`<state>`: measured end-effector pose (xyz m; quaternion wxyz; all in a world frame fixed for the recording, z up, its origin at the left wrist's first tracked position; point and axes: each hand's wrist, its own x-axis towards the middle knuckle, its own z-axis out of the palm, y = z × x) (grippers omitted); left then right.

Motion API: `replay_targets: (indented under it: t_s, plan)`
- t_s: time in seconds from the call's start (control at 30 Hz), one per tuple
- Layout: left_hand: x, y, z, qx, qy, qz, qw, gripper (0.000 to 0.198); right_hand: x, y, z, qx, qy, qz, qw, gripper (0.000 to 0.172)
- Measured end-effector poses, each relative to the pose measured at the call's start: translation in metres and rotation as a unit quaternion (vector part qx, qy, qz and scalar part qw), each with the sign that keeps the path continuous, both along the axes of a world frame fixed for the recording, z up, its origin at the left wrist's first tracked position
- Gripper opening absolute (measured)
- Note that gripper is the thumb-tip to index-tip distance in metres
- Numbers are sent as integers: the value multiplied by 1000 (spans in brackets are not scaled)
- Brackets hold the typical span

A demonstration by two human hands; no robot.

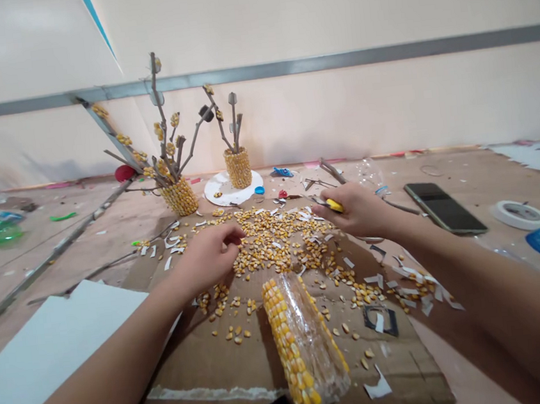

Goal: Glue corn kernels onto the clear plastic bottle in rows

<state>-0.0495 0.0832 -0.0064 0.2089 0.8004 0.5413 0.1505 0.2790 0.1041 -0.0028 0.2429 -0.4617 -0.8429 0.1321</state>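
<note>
A clear plastic bottle (308, 339) lies on a cardboard sheet (209, 356), with rows of corn kernels stuck along its left side. Loose corn kernels (274, 240) are heaped just beyond it. My left hand (210, 253) rests at the left edge of the heap, fingers curled down and pinching among the kernels; what they hold is too small to see. My right hand (355, 209) hovers over the heap's right side, closed around a yellow-handled tool (333, 205).
Two kernel-covered pots with twig branches (180, 195) (238, 167) stand at the back, one on a white disc (220, 191). A phone (444, 207), a tape roll (518, 213), white paper (48, 347), paper scraps and a metal bar (62, 243) lie around.
</note>
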Motion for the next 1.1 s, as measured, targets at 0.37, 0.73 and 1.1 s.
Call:
replay_targets:
  t_s: [0.37, 0.73, 1.1]
  plan:
    - [-5, 3, 1, 41, 115, -5, 993, 31, -1, 1, -2, -33, 58, -2, 998, 60]
    - [-40, 18, 14, -44, 152, -33, 987, 26, -3, -2, -6, 9, 79, -35, 996, 33]
    - [-58, 19, 24, -69, 173, -21, 982, 14, -8, -6, -7, 6, 92, -45, 995, 60]
